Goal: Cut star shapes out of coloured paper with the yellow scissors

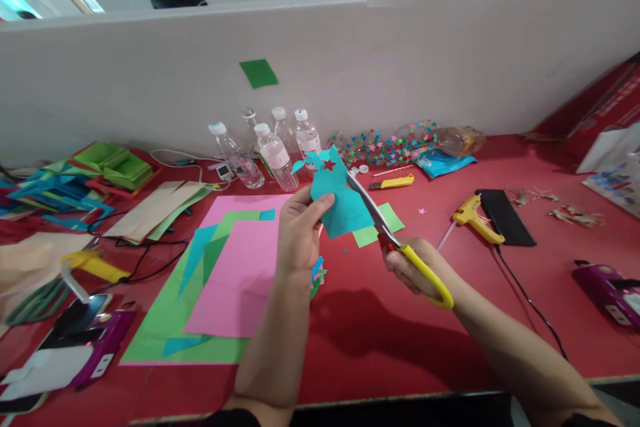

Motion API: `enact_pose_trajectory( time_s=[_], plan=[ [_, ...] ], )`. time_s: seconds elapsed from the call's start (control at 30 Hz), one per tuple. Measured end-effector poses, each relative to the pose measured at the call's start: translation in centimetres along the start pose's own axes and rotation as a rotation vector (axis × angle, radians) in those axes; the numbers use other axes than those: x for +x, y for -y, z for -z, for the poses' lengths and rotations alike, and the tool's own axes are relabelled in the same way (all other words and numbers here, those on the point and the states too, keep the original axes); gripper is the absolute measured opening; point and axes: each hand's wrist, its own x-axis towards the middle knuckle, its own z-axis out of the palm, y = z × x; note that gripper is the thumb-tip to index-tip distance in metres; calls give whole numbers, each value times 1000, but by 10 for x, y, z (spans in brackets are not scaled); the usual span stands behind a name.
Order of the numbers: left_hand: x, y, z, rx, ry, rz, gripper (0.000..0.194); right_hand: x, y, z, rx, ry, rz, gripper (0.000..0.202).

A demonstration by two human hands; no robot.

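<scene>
Pinched between the thumb and fingers of my left hand (pixel 301 223) is a sheet of blue paper (pixel 340 203), raised above the table. Its upper part has a star-shaped hole and ragged cut edges. My right hand (pixel 413 267) is closed around the handles of yellow-handled scissors (pixel 427 275). Their blades point up and left along the paper's right edge; whether they touch it I cannot tell. Behind the blades, a light green paper piece (pixel 381 223) lies on the table. Small blue and green scraps (pixel 318 273) lie beside my left wrist.
Pink sheets (pixel 230 280) overlap green ones at left. Several plastic bottles (pixel 277 157) stand by the wall, near star confetti (pixel 385 145). A yellow utility knife (pixel 393 181), a glue gun (pixel 473 219) and a black phone (pixel 505 217) lie to the right. Another glue gun (pixel 95 265) is at left.
</scene>
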Motion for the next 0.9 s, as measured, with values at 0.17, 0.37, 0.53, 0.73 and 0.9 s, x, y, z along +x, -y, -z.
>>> enact_pose_trajectory(
  time_s=[0.17, 0.37, 0.53, 0.73, 0.9],
  plan=[
    [3, -2, 0, -79, 14, 58, 15, -1, 3, 3, -9, 16, 42, 44],
    [-1, -1, -1, 35, 13, -107, 15, 0, 0, 11, 9, 63, 5, 50],
    [-1, -10, 6, 164, -30, -194, 18, -2, 5, 26, -75, 150, 85, 57],
    [-2, -19, 10, 201, -78, -235, 18, 1, 16, 29, -154, 183, 136, 60],
    [-3, -22, 12, 224, -53, -219, 17, 0, 13, 28, -149, 206, 113, 63]
  ],
)
